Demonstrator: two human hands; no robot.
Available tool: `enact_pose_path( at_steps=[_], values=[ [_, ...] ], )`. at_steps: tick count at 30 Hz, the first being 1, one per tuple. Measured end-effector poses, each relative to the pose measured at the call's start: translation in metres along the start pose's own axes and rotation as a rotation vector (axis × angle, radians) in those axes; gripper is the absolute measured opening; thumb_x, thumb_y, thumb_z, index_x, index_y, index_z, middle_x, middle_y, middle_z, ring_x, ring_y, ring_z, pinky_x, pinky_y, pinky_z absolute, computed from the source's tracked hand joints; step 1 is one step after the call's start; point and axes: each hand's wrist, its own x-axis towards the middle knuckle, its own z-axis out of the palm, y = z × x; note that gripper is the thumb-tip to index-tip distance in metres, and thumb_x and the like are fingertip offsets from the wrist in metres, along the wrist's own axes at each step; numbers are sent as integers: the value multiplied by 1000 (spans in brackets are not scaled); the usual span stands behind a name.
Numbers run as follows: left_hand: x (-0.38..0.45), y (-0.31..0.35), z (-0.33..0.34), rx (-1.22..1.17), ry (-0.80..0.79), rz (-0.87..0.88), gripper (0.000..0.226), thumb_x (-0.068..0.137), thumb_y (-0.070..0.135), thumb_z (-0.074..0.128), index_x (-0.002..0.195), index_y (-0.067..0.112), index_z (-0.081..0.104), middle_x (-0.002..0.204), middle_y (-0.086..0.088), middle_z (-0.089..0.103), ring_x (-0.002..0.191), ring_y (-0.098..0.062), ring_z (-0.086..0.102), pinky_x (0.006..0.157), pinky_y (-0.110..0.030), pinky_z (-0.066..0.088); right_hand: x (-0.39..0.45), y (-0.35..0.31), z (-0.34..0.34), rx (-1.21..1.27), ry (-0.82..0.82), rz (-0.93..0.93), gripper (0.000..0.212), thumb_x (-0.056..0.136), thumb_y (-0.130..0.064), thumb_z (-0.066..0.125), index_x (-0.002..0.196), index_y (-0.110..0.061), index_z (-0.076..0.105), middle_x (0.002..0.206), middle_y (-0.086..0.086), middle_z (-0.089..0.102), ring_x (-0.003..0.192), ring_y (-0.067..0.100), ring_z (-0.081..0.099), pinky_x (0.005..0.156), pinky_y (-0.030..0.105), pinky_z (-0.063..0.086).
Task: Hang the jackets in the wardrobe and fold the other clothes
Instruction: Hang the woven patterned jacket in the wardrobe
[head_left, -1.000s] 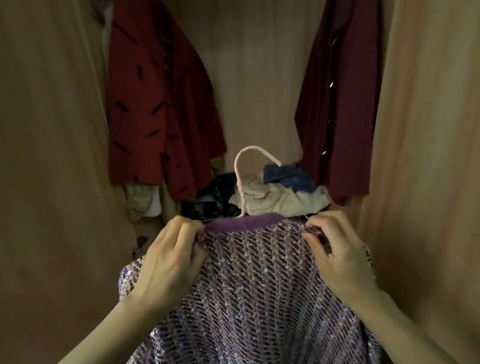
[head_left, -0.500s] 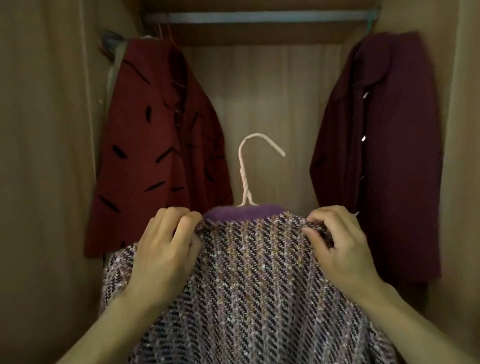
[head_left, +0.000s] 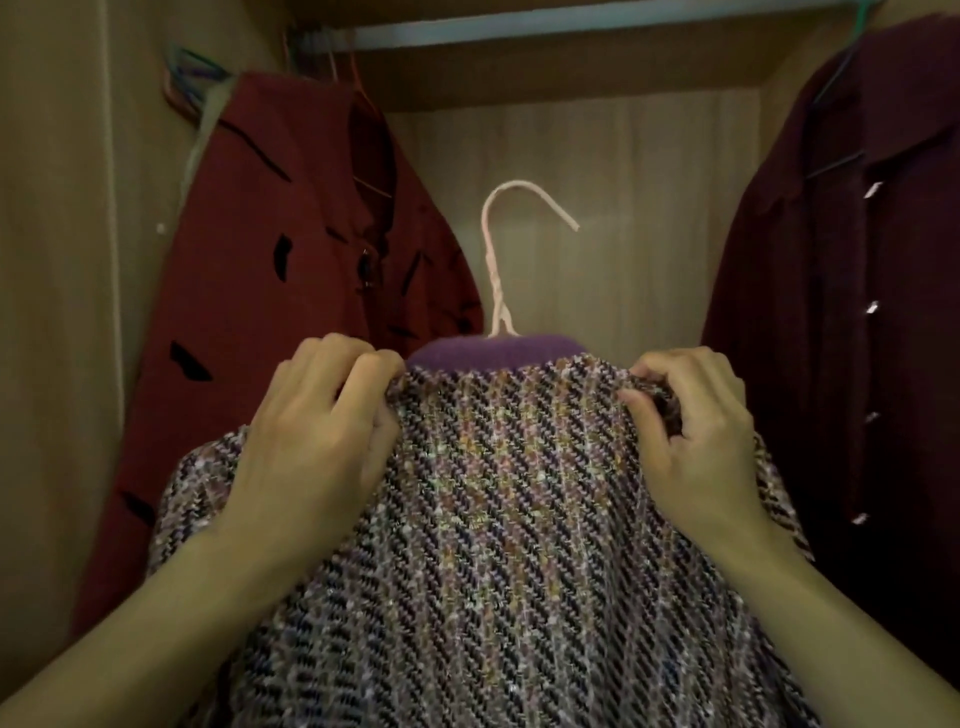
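A purple tweed jacket (head_left: 498, 519) with a plain purple collar sits on a pink wire hanger (head_left: 498, 249), whose hook points right and hangs free below the wardrobe rail (head_left: 571, 23). My left hand (head_left: 317, 436) grips the jacket's left shoulder. My right hand (head_left: 696, 431) pinches the right shoulder. I hold the jacket up inside the wardrobe, in the gap between two hung coats.
A red coat with black marks (head_left: 291, 291) hangs at the left on the rail. A dark maroon coat with metal buttons (head_left: 841, 291) hangs at the right. Spare coloured hangers (head_left: 192, 73) bunch at the rail's left end. Wooden walls close both sides.
The jacket and hanger have risen inside the wardrobe and the view has tilted up: the rail now shows, and the heap of clothes on the wardrobe floor has dropped out of sight.
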Motion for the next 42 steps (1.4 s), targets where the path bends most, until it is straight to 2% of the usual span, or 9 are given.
enact_pose_path(
  at_steps=[7,16,22,33,37,42],
  values=[
    [59,-10,33,208,24,38,25,87,1,52,110,-5,59,100,-20,51,90,-38,50,73,-50,44,48,55,60,176,109,-54,6,93,-8,64,98,-8,63,94,4,57,90,23,53,78,45,46],
    [123,-20,80,414,37,42,19,85,3,54,102,-2,60,97,-15,49,88,-35,47,73,-49,40,115,121,144,368,200,-93,5,92,-13,63,96,-12,61,93,-7,49,90,20,51,77,42,45],
    [162,-50,92,526,5,56,21,86,6,51,105,-1,58,97,-14,49,86,-33,45,70,-52,42,161,129,189,442,241,-64,10,91,-10,66,95,-16,60,94,-5,53,92,20,53,78,46,46],
    [201,-122,112,674,123,150,21,87,7,52,104,-3,61,95,-17,53,84,-35,49,68,-54,45,236,126,275,503,300,-135,14,92,-13,62,99,-23,55,96,-8,50,92,20,53,78,49,47],
    [226,-148,114,695,149,124,23,86,8,52,104,-2,62,95,-15,53,84,-34,48,67,-50,46,277,113,311,536,344,-79,14,92,-14,62,97,-25,56,96,-8,50,92,18,50,78,48,47],
    [255,-178,116,741,145,143,22,87,8,49,101,-1,62,93,-17,52,82,-36,49,65,-53,46,315,99,352,560,341,-12,14,93,-15,61,94,-27,54,93,-8,48,93,18,48,80,48,46]
  ],
)
